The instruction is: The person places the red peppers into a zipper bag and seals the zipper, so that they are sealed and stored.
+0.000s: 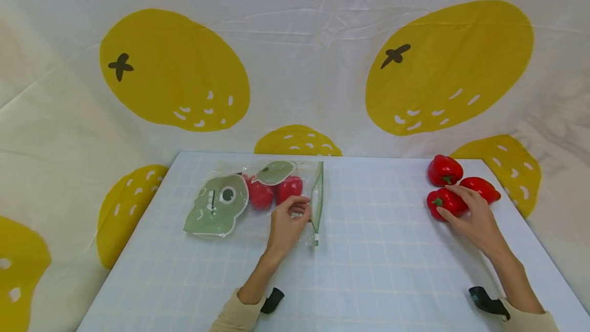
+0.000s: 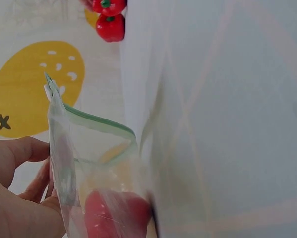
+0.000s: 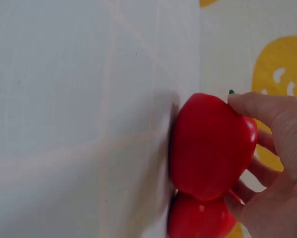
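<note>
While my right hand (image 1: 477, 223) is gripping a glossy red bell pepper with a green stem (image 1: 448, 202), my thumb and fingers are bearing on opposite sides of it. This pepper is sitting toward the right edge of a pale table with faint grid lines (image 1: 369, 255). A second glossy red bell pepper (image 1: 444, 169) is sitting just behind it, and a tapering red pepper (image 1: 483, 189) is lying close on its right. My left hand (image 1: 286, 224) is pinching the upper layer of a transparent plastic bag with a green cartoon print (image 1: 214, 214), near its green zip edge (image 1: 319, 188). The bag is lying on the left half of the table, its mouth gaping, and is enclosing two rounded red objects (image 1: 260, 196). Beige sleeves (image 1: 237, 314) are covering part of my forearms. A white cloth with yellow fruit prints (image 1: 304, 76) is hanging behind the table.
</note>
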Available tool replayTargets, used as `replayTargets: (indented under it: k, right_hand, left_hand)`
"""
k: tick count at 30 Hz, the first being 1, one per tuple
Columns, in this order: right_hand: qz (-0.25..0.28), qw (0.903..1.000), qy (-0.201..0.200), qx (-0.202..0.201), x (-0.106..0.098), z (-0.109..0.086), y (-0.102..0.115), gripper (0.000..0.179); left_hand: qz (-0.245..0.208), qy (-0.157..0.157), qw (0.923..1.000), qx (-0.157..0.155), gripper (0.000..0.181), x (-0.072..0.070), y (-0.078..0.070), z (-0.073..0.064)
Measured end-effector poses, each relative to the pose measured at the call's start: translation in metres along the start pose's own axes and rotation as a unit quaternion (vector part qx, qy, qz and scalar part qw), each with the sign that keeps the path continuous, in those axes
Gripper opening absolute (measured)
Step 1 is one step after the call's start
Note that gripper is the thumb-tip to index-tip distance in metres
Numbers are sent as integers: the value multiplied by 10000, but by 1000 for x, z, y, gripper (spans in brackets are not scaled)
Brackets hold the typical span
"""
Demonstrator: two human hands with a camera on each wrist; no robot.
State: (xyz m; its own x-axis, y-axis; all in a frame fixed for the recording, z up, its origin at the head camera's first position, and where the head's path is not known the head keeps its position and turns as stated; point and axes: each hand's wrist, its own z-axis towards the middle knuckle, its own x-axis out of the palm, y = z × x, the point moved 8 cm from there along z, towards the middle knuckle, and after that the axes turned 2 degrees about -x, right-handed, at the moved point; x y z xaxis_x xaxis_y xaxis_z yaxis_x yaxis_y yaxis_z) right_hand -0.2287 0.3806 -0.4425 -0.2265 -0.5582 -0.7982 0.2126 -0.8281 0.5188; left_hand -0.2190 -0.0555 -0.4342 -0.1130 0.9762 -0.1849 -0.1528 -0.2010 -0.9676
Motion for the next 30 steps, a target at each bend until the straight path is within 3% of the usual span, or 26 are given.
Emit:
replayTargets:
  k: [6, 15, 22, 30]
  right_hand:
    - [-23, 9990, 227, -390, -1, -1, 1, 84]
    - [-140, 9994, 202, -225, -5, -1, -2, 85]
    - [-20, 9999, -90, 87, -5, 2, 3, 82]
    - [275, 9989, -174, 329, -2, 4, 13, 77]
  left_hand:
    - [-43, 28, 10000, 54, 15, -5, -25, -7]
    - [-87, 73, 9999, 5, 16, -5, -27, -7]
    - [81, -21, 9999, -120, 17, 1, 7, 4]
    - [23, 2, 9999, -99, 17, -3, -21, -7]
